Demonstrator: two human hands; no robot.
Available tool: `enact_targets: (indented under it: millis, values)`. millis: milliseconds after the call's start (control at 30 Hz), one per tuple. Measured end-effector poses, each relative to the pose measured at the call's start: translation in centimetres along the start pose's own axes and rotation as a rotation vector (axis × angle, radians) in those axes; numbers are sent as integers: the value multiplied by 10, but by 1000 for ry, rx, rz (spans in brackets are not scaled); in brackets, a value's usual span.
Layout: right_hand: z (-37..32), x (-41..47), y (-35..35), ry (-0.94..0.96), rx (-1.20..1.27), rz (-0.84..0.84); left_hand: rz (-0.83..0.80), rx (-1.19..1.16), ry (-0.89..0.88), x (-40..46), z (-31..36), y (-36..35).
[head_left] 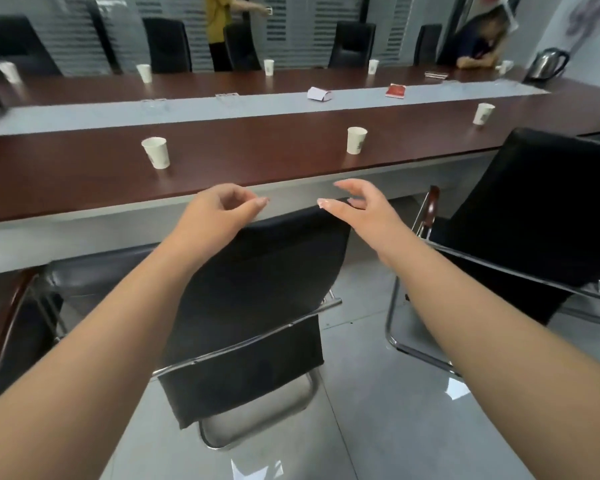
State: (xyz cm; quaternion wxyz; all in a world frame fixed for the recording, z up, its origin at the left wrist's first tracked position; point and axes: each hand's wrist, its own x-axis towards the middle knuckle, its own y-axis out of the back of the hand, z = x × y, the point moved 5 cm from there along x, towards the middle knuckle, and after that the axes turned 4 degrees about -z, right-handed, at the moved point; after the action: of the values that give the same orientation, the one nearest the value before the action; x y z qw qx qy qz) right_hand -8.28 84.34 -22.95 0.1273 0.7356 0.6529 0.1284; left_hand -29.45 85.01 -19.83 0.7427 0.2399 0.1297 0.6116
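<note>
A black office chair [257, 289] with a chrome frame stands in front of me, its back towards me, pushed near the long brown table [257, 168]. My left hand [219, 206] hovers over the left end of the chair's top edge, fingers loosely curled and holding nothing. Over the right end of that edge is my right hand [357, 206], fingers spread and relaxed, thumb close to the backrest. Neither hand plainly grips the chair.
White paper cups [156, 152] [356, 140] [483, 113] stand along the table's near side, more on the far side. A second black chair [534, 209] stands to the right, another at left. Two people are at the far side. A kettle [548, 65] sits far right.
</note>
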Motion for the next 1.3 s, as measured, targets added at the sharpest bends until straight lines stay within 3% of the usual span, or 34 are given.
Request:
enact_targets:
  millis: [233,333,500,667,1167,1233,1300]
  values:
    - [17,50,6,-6,-311,-280,43,333,125,0,-24,20]
    - [27,67,5,-32,-239,-360,119,517,193,-9,-29,29]
    - [36,81,-1,-13,-126,-389,217,623,362,-26,-42,24]
    - [39,79,0,94,-97,-430,329,738,376,-29,-54,8]
    - [46,78,-2,101,-59,-399,357,783,431,-23,-59,3]
    - [48,75,-1,89,-49,-377,394,708,374,-19,-52,-1]
    - [53,72,1,81,-29,-357,393,583,187,-14,-35,-14]
